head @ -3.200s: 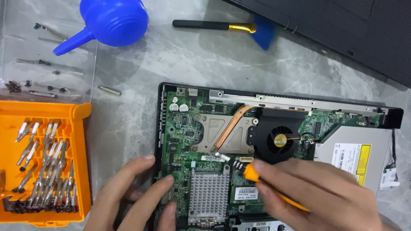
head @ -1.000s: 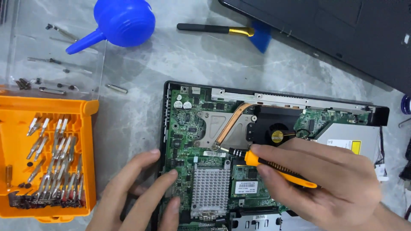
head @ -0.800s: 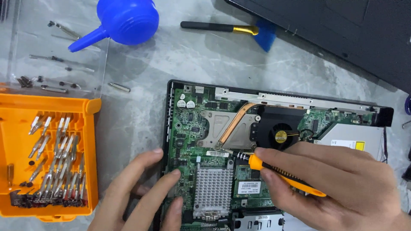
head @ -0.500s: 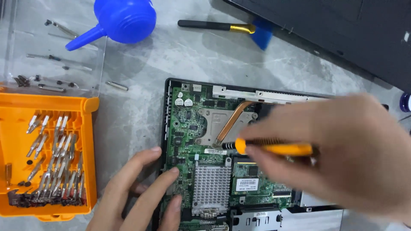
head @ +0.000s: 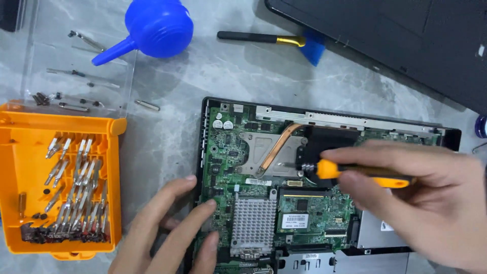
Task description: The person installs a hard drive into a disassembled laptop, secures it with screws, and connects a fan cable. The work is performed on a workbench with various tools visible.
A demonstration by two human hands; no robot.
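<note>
Single head view, steeply down, close over workbench (head: 167, 132)

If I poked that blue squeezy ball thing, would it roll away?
Probably only a little. The blue air blower has a round bulb, so it may rock, but its pointed nozzle rests on the table and would likely stop it. It looks soft, hollow and light.

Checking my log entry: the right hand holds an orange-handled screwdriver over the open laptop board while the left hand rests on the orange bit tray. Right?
Not quite. The head view shows the left hand resting on the laptop board edge, not the orange bit tray. The right hand does hold the orange-handled screwdriver.
</note>
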